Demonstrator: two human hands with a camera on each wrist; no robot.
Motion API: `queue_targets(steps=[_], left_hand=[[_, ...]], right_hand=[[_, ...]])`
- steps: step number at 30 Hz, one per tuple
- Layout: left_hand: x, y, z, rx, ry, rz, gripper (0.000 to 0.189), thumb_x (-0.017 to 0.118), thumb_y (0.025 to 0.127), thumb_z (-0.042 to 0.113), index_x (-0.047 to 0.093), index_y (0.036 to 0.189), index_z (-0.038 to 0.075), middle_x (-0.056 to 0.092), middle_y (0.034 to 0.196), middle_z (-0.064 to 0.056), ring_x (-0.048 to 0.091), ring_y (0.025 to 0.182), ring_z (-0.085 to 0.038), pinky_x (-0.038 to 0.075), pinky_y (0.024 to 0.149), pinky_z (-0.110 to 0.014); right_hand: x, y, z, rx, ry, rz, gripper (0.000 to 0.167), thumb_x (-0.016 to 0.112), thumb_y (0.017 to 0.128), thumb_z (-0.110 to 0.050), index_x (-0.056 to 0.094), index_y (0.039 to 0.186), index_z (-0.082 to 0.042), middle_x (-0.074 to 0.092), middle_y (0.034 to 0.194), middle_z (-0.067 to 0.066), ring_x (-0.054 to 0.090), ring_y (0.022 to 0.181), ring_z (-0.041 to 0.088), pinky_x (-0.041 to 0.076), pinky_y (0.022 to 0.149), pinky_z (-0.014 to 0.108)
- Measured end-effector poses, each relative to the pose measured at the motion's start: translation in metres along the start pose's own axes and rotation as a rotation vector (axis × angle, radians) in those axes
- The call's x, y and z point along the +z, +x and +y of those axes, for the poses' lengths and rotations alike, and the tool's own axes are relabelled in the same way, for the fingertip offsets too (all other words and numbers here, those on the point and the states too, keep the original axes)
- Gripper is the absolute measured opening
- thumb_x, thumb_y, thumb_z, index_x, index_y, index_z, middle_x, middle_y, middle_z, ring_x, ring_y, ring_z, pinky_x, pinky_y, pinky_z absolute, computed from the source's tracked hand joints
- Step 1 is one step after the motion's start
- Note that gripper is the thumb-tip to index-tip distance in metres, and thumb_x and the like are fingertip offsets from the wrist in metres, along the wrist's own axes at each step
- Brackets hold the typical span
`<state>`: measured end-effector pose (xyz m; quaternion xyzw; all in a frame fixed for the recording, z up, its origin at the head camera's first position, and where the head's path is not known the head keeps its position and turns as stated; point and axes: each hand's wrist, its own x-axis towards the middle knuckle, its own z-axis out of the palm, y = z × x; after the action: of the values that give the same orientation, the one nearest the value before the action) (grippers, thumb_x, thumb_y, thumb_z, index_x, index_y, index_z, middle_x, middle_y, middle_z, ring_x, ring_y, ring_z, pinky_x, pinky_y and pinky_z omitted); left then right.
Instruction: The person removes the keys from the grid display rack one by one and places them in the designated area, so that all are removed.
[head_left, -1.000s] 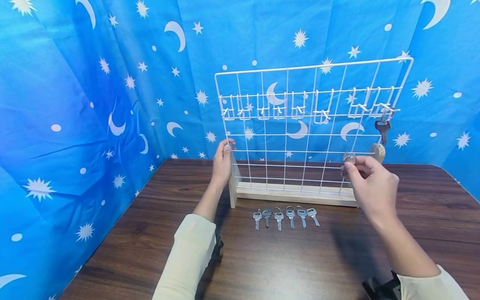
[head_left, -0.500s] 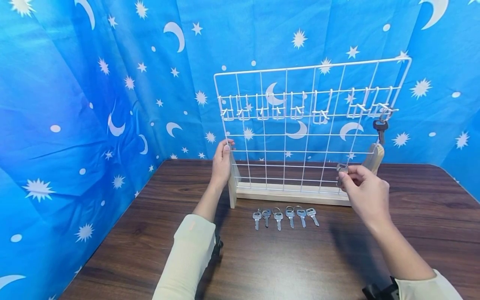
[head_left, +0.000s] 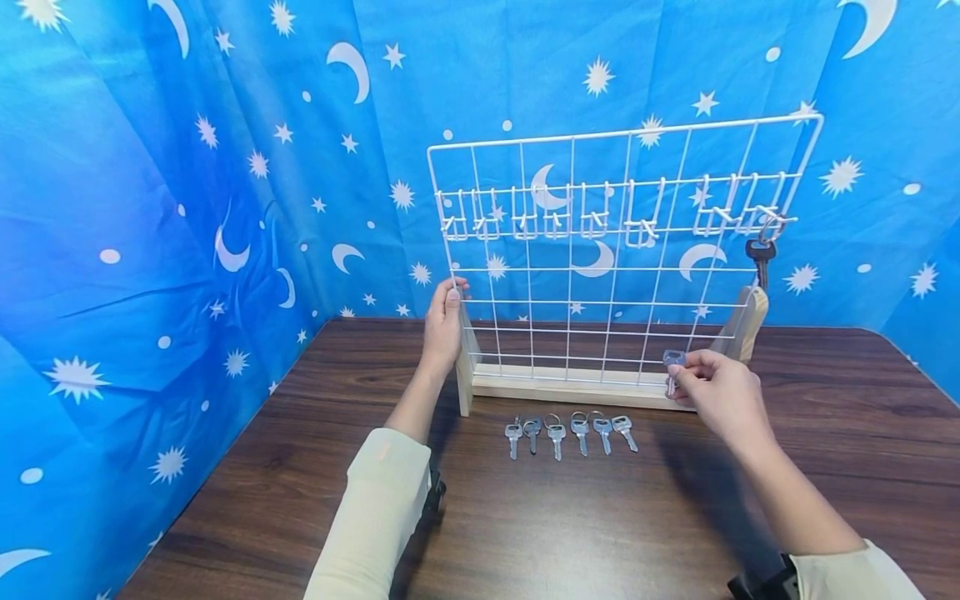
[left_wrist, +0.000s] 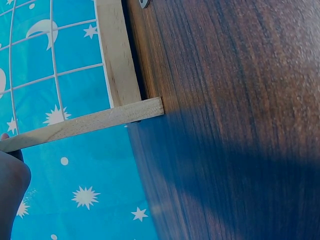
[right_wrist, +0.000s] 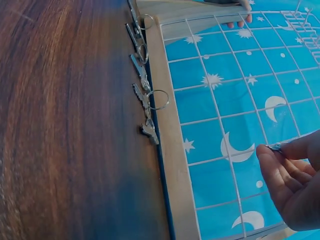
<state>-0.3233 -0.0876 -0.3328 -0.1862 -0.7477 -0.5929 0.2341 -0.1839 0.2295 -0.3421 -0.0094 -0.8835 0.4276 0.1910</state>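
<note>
Near the lower right of a white wire grid rack on a wooden base, my right hand pinches a silver key between thumb and fingers. The key's head points up, in front of the wires. In the right wrist view the same key shows only its thin edge at the fingertips. My left hand grips the rack's left wooden upright. One dark key hangs by its ring from the hook at the far right. Several silver keys lie in a row on the table before the base.
White wire hooks line the upper part of the grid. The dark wood table reaches back to a blue curtain with moons and stars, which also closes off the left side. A wooden upright supports the rack's right end.
My right hand has moved down and to the left with the key, away from the hanging key. The left hand stays on the upright, and the row of keys lies as before.
</note>
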Motion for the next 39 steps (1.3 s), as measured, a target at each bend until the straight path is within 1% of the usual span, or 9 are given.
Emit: queue_targets(steps=[4, 8, 13, 15, 16, 20, 24, 31, 39], left_hand=[[0.0, 0.0, 0.0, -0.009, 0.002, -0.001, 0.038, 0.03, 0.102, 0.028, 0.049, 0.12, 0.001, 0.054, 0.116, -0.013, 0.052, 0.107, -0.024, 0.038, 0.095, -0.039], [-0.002, 0.0, 0.003, -0.007, -0.016, -0.006, 0.035, 0.031, 0.102, 0.024, 0.05, 0.12, 0.001, 0.053, 0.119, -0.019, 0.052, 0.109, -0.027, 0.037, 0.095, -0.042], [-0.004, -0.007, 0.027, -0.001, -0.003, -0.011, 0.032, 0.031, 0.102, 0.014, 0.048, 0.119, -0.006, 0.052, 0.117, -0.023, 0.051, 0.108, -0.032, 0.038, 0.095, -0.042], [-0.004, -0.011, 0.037, -0.004, 0.008, -0.009, 0.03, 0.03, 0.102, 0.012, 0.047, 0.118, -0.007, 0.052, 0.116, -0.023, 0.051, 0.108, -0.033, 0.038, 0.095, -0.042], [-0.004, -0.011, 0.037, -0.006, 0.005, -0.011, 0.031, 0.03, 0.102, 0.012, 0.047, 0.119, -0.007, 0.053, 0.116, -0.022, 0.051, 0.109, -0.033, 0.038, 0.095, -0.041], [-0.002, -0.007, 0.022, -0.016, -0.016, -0.016, 0.031, 0.03, 0.102, 0.015, 0.048, 0.12, -0.003, 0.052, 0.118, -0.021, 0.051, 0.111, -0.033, 0.037, 0.096, -0.042], [-0.001, 0.0, 0.003, -0.015, -0.032, -0.02, 0.034, 0.031, 0.102, 0.022, 0.049, 0.122, 0.002, 0.051, 0.121, -0.021, 0.05, 0.112, -0.032, 0.036, 0.097, -0.043], [0.0, 0.0, 0.0, -0.009, -0.006, -0.018, 0.039, 0.029, 0.102, 0.028, 0.048, 0.122, 0.0, 0.052, 0.121, -0.017, 0.051, 0.111, -0.026, 0.037, 0.097, -0.04], [0.0, -0.001, 0.0, -0.011, 0.005, -0.012, 0.038, 0.029, 0.102, 0.028, 0.049, 0.122, 0.002, 0.054, 0.118, -0.01, 0.052, 0.109, -0.022, 0.037, 0.096, -0.039]], right_hand=[[0.001, 0.004, 0.006, 0.049, 0.062, -0.107, 0.024, 0.056, 0.092, -0.009, 0.055, 0.099, 0.014, 0.065, 0.073, 0.015, 0.063, 0.057, 0.012, 0.052, 0.052, 0.023], [0.003, 0.007, 0.011, 0.098, 0.115, -0.209, 0.025, 0.054, 0.092, -0.006, 0.052, 0.1, 0.017, 0.063, 0.074, 0.014, 0.064, 0.058, 0.016, 0.054, 0.055, 0.027], [0.006, 0.01, 0.018, 0.126, 0.185, -0.326, 0.027, 0.051, 0.092, -0.002, 0.048, 0.102, 0.023, 0.064, 0.075, 0.017, 0.065, 0.062, 0.02, 0.055, 0.058, 0.032], [0.008, 0.012, 0.02, 0.159, 0.234, -0.37, 0.027, 0.05, 0.092, -0.001, 0.046, 0.103, 0.023, 0.063, 0.074, 0.016, 0.065, 0.063, 0.019, 0.055, 0.06, 0.033], [0.009, 0.012, 0.021, 0.183, 0.259, -0.386, 0.027, 0.049, 0.092, -0.001, 0.045, 0.104, 0.023, 0.063, 0.074, 0.014, 0.065, 0.063, 0.018, 0.055, 0.061, 0.032], [0.011, 0.014, 0.026, 0.266, 0.348, -0.437, 0.027, 0.048, 0.092, 0.0, 0.042, 0.105, 0.023, 0.061, 0.073, 0.009, 0.064, 0.063, 0.014, 0.055, 0.061, 0.03], [0.012, 0.014, 0.031, 0.294, 0.355, -0.494, 0.02, 0.05, 0.091, 0.002, 0.047, 0.097, 0.021, 0.062, 0.069, 0.007, 0.062, 0.059, 0.011, 0.054, 0.057, 0.027], [0.017, 0.013, 0.04, 0.341, 0.365, -0.573, 0.009, 0.05, 0.088, 0.004, 0.054, 0.086, 0.012, 0.061, 0.065, 0.006, 0.062, 0.058, 0.012, 0.053, 0.056, 0.025], [0.023, 0.009, 0.049, 0.382, 0.392, -0.605, 0.015, 0.048, 0.087, 0.003, 0.054, 0.093, 0.015, 0.063, 0.071, 0.008, 0.062, 0.061, 0.013, 0.053, 0.058, 0.025]])
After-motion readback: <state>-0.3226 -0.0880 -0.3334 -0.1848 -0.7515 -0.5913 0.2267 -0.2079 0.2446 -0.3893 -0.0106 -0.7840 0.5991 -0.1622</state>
